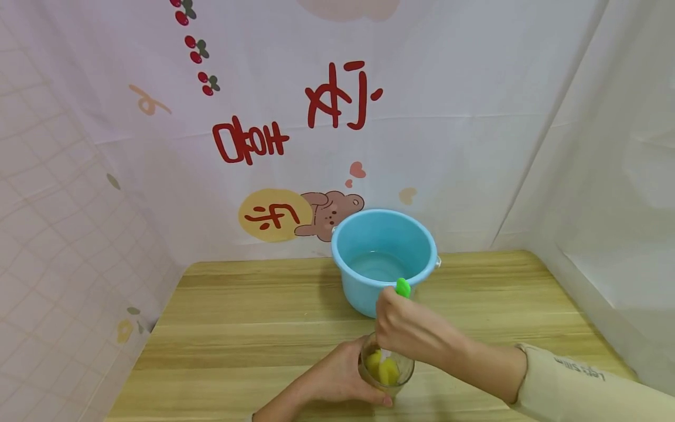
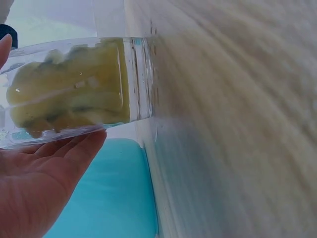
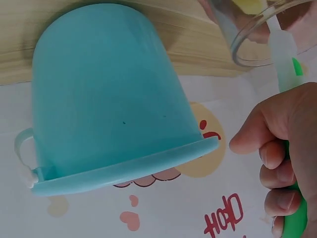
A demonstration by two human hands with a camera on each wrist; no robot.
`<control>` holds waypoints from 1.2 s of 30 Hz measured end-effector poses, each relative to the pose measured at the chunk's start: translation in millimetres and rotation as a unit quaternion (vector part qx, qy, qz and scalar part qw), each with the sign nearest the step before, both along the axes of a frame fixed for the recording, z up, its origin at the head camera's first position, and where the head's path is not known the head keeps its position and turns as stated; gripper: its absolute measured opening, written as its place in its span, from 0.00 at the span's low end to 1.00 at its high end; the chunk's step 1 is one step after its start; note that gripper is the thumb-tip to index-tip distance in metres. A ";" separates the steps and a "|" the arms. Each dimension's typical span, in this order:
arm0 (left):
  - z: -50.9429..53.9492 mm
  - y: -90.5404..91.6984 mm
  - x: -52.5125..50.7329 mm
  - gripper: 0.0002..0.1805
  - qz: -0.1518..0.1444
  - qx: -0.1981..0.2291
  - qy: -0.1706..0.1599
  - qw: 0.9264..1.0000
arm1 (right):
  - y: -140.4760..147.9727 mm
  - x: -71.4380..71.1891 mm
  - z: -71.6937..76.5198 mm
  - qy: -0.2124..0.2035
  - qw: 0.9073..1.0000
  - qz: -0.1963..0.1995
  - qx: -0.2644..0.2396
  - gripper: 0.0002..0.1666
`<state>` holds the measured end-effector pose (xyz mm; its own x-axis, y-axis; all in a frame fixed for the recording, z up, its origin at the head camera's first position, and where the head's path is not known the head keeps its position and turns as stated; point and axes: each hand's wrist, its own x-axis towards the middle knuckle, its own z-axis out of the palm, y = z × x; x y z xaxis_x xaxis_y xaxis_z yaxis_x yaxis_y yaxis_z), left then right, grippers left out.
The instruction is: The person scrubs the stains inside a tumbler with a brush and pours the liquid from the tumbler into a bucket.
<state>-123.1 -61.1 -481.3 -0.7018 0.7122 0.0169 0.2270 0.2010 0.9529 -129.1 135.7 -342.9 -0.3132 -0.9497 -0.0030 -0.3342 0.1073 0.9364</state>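
Note:
My left hand (image 1: 341,373) holds a clear drinking glass (image 1: 407,375) upright at the table's near side, fingers and thumb round its wall. In the left wrist view, the glass base (image 2: 139,79) is low over or on the table; which, I cannot tell. A bottle brush with a green handle (image 1: 403,287) and white neck (image 3: 286,57) reaches down into the glass. Its yellow, wavy sponge head (image 2: 69,89) fills much of the inside. My right hand (image 1: 416,331) grips the handle above the glass rim, fingers curled round it.
Just beyond the hands stands a light blue bucket (image 1: 353,296) with some water (image 1: 379,266) in it. The wood-grain table (image 1: 237,328) meets a printed white cloth (image 1: 464,176) at the back, and more cloth hangs at both sides.

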 end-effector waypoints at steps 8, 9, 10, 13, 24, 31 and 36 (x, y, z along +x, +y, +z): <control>1.7 0.0 0.5 0.43 0.009 -0.014 0.001 1.000 | 3.7 -13.2 -5.1 -0.004 1.000 -0.018 -0.011 0.13; 1.9 -0.3 0.5 0.42 0.011 -0.017 0.002 1.000 | 5.4 -14.5 -5.8 -0.007 1.000 -0.021 -0.013 0.14; 2.0 -0.4 0.6 0.41 0.013 -0.018 0.002 1.000 | 7.3 -15.7 -6.4 -0.011 1.000 -0.024 -0.017 0.14; 2.5 -0.7 0.3 0.40 0.010 -0.015 0.002 1.000 | 13.7 -17.5 -7.4 -0.029 0.999 -0.030 -0.024 0.17; 3.8 -0.1 0.1 0.40 0.018 -0.022 0.023 0.999 | 37.4 -9.8 -5.4 -0.073 0.995 -0.029 -0.064 0.18; 2.4 -1.3 1.1 0.44 0.016 -0.010 0.008 1.000 | 41.3 4.3 1.5 -0.065 0.995 -0.012 -0.069 0.14; 0.8 -1.7 1.3 0.45 0.019 -0.013 0.004 1.000 | 38.8 14.3 6.6 -0.045 0.997 0.003 -0.063 0.11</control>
<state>-121.8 -62.8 -480.5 -0.7281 0.6854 0.0048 0.2260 0.2335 0.9457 -114.8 174.4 -336.4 -0.3116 -0.9460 0.0895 -0.4167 0.2207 0.8818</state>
